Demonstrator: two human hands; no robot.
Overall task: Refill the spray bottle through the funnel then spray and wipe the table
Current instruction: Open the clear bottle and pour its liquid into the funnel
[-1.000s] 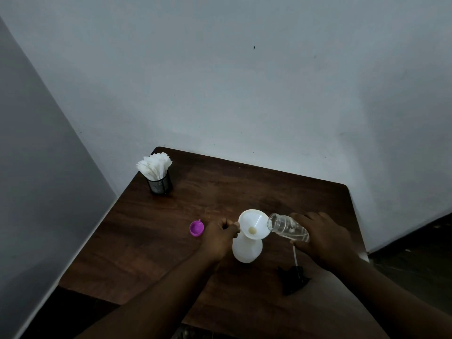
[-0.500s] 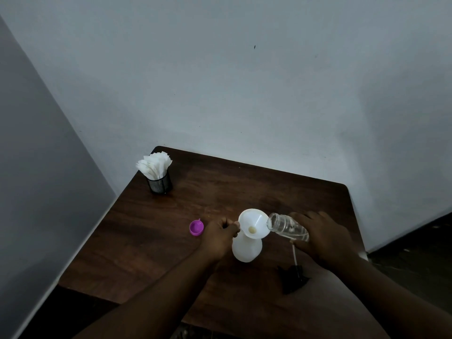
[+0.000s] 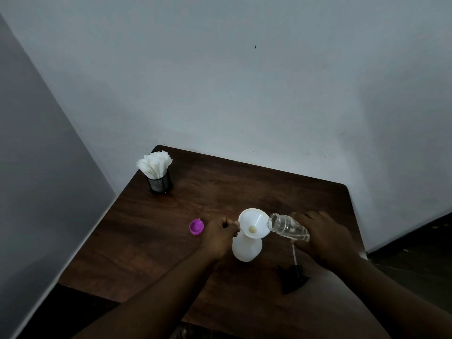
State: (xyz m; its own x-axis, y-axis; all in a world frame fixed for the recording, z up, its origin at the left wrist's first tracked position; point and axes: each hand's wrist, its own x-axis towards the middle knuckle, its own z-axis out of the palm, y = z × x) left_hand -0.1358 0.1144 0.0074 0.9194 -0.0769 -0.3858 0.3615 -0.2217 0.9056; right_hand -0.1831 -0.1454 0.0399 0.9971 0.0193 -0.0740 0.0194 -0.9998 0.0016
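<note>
No text, label, brand or number can be read anywhere; the clear bottle [image 3: 288, 227] shows no readable print

- Dark wooden table [image 3: 220, 196], pushed into a wall corner.
- Mesh cup [image 3: 160, 182] with white napkins [image 3: 154, 163], at the far left corner.
- Purple cap [image 3: 196, 227], near the middle, open side up.
- White bottle [image 3: 246, 248], standing right of the cap.
- Black sprayer head [image 3: 292, 280] with its tube, lying near the front right.
</note>
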